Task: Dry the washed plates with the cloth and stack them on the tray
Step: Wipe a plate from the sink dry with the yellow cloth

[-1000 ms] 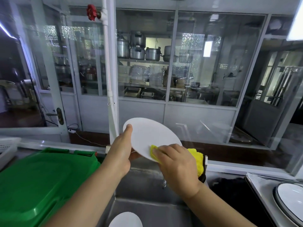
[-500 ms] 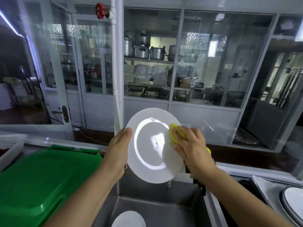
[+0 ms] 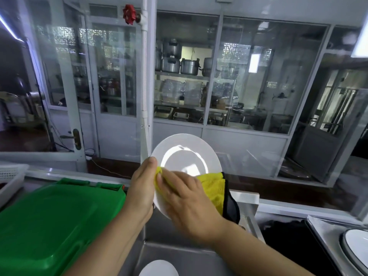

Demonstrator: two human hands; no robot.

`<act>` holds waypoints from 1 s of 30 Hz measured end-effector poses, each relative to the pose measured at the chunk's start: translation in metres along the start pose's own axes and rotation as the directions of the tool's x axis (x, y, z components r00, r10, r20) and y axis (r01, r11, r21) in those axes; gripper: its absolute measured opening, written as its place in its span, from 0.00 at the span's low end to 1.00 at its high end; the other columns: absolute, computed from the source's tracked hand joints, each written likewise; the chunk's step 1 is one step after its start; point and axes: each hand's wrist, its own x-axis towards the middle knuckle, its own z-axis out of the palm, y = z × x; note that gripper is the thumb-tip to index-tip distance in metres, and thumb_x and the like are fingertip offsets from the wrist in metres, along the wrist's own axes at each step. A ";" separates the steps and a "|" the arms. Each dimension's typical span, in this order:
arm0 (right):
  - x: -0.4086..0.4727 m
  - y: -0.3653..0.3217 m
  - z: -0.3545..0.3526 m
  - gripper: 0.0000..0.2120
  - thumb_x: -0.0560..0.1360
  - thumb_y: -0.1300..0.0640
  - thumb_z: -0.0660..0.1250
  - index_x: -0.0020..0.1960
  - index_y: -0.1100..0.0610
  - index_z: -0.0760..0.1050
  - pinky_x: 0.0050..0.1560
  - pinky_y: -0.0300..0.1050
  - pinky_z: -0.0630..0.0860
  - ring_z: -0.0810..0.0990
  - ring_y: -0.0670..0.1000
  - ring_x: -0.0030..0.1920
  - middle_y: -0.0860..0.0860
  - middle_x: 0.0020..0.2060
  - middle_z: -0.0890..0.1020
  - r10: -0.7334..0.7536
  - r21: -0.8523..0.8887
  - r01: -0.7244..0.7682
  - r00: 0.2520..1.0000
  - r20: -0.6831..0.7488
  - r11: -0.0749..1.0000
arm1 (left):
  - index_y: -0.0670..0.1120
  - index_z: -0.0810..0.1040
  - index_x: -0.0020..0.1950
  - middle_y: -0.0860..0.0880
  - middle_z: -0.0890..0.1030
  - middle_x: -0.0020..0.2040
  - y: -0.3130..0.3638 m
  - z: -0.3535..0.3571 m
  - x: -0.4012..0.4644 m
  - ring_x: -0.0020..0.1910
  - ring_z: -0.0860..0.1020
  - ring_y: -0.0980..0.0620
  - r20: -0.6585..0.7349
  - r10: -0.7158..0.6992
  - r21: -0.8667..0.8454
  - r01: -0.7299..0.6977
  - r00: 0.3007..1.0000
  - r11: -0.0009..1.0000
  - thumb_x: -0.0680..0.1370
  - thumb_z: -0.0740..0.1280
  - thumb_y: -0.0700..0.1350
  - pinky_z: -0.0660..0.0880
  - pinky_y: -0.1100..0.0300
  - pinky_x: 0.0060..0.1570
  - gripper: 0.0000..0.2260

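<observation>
While the left hand point(image 3: 142, 188) grips the white plate point(image 3: 187, 156) by its rim, tilted up over the sink point(image 3: 169, 253) so its face is reachable, the right hand point(image 3: 187, 202) presses the yellow cloth point(image 3: 213, 186) flat-fingered against its lower part.

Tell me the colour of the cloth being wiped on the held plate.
Yellow, with a black backing; the cloth shows in the head view.

Green plastic bin lid point(image 3: 49, 222) at lower left, white slotted basket point(image 3: 11, 176) at the left edge, steel sink basin point(image 3: 179, 253) below, white pipe point(image 3: 146, 76) with red valve handle point(image 3: 129, 14), stacked metal pots point(image 3: 179, 60) on shelves behind glass partition point(image 3: 258, 76)
</observation>
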 end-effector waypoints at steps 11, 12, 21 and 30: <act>-0.008 -0.002 0.014 0.21 0.79 0.57 0.58 0.72 0.55 0.66 0.60 0.50 0.70 0.69 0.54 0.66 0.49 0.72 0.67 -0.060 -0.112 0.065 0.997 0.051 0.992 | 0.51 0.83 0.48 0.45 0.85 0.48 -0.008 -0.033 0.013 0.48 0.83 0.46 0.055 -0.129 0.009 0.129 0.990 0.992 0.81 0.59 0.51 0.80 0.52 0.45 0.13; 0.000 -0.004 0.016 0.21 0.80 0.56 0.57 0.72 0.56 0.67 0.60 0.50 0.71 0.70 0.55 0.65 0.49 0.71 0.68 -0.032 -0.137 0.034 0.999 0.017 0.990 | 0.50 0.84 0.46 0.45 0.85 0.47 -0.009 -0.033 0.014 0.47 0.83 0.47 0.083 -0.123 0.003 0.124 0.989 0.992 0.80 0.59 0.51 0.80 0.55 0.43 0.14; 0.024 0.032 0.010 0.27 0.76 0.61 0.62 0.74 0.59 0.62 0.61 0.56 0.68 0.67 0.61 0.61 0.57 0.71 0.67 0.347 -0.258 -0.346 0.937 -0.045 0.902 | 0.63 0.83 0.46 0.59 0.85 0.45 -0.037 -0.034 0.008 0.44 0.82 0.63 0.197 -0.083 0.096 0.065 0.977 0.993 0.82 0.58 0.45 0.75 0.71 0.39 0.18; -0.081 0.039 -0.019 0.26 0.80 0.60 0.60 0.76 0.53 0.58 0.67 0.54 0.65 0.64 0.60 0.64 0.54 0.71 0.64 0.690 -0.265 -0.668 0.724 -0.013 0.696 | 0.59 0.81 0.48 0.60 0.84 0.44 -0.063 0.005 0.000 0.45 0.81 0.58 0.154 -0.198 0.107 0.183 0.968 0.977 0.82 0.58 0.52 0.76 0.58 0.44 0.12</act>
